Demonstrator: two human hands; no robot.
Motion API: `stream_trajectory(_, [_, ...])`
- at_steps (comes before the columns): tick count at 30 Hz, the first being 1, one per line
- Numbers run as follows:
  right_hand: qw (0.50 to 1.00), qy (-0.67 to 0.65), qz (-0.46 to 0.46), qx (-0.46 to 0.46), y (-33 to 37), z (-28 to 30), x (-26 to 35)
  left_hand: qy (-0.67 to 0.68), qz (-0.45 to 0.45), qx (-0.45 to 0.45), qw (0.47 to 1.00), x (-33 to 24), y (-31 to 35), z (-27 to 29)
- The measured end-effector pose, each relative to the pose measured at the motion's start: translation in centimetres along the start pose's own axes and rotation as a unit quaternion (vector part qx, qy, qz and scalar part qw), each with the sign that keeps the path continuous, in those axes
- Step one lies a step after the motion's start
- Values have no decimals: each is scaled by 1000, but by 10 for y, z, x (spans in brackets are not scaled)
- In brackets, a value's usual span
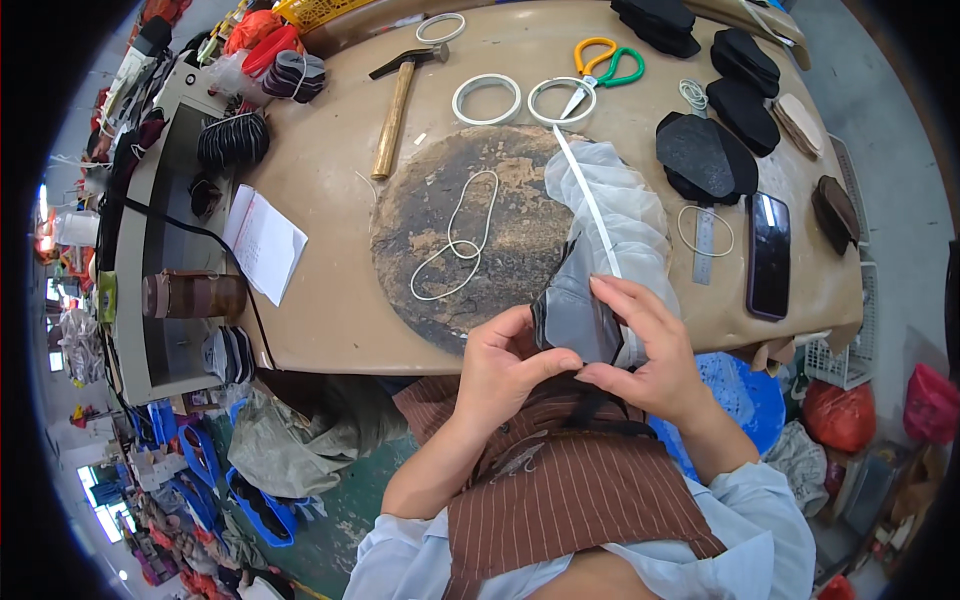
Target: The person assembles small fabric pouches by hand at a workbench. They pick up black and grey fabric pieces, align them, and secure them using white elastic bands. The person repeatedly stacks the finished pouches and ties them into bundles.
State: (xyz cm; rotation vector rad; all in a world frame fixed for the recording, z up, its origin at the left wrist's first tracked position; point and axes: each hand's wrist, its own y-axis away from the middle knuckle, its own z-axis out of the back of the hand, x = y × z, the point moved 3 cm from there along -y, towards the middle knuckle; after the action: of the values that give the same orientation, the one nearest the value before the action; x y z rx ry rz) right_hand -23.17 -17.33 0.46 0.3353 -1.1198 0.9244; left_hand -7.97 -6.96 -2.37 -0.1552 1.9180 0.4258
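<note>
My left hand [508, 372] is closed round the left edge of a stack of dark grey cut pieces [578, 312], its thumb lying across the near end. My right hand [655, 345] grips the stack's right side, thumb near the left thumb. Its fingertips meet the end of a narrow white tape strip [588, 190], which runs up to a white roll of tape [535, 112]. Thin whitish translucent sheets [625, 200] fan out beyond the stack, under the strip. Beneath lies a worn round board [420, 210] with a loop of cream elastic [458, 245] on it.
Scissors [600, 65] with yellow and green handles lie through the tape roll. A hammer [400, 105] lies farther left. At right are dark stacked pieces [700, 155], a phone [768, 255] and a small ruler [704, 235]. A brown jar [195, 295] and papers [265, 245] are left.
</note>
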Motion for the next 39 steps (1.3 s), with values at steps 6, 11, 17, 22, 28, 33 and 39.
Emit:
stream_trajectory(6, [982,-174,-63,-29,9,-8,-9,-8,-108,16,994,3,-10,-7])
stream_trajectory(11, [966,-236,-80,-65,17,-1,-18,18,2,23,1000,6,-19,-20])
stream_trajectory(17, [947,-283,-111,-107,26,18,-28,16,43,17,999,11,-37,-52])
stream_trajectory(22, [897,-410,-74,-145,31,42,-34,29,21,59,998,8,-60,-80])
stream_trajectory(28, [865,-423,-142,-229,47,75,-67,44,71,106,991,11,-80,-114])
stream_trajectory(33, [778,-497,-164,-349,63,137,-108,128,105,63,984,8,-93,-118])
stream_trajectory(39, [766,-467,-184,-401,92,235,-178,134,132,35,981,10,-92,-71])
